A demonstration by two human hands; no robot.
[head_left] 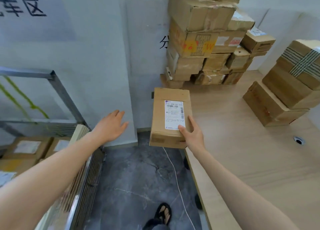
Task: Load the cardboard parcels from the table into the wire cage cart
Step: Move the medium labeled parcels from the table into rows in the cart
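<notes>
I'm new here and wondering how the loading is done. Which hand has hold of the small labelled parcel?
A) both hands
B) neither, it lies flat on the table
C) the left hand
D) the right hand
D: the right hand grips the near corner of the labelled parcel, thumb on its white label, while the left hand is spread open, apart from it.

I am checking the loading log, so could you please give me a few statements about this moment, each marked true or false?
1. The right hand holds a labelled parcel. True.
2. The left hand also grips that parcel. False: it is open and apart from it, nearer the cart.
3. The wire cage cart already contains parcels. True.
4. The table holds no boxes. False: cardboard boxes are stacked on it.
</notes>
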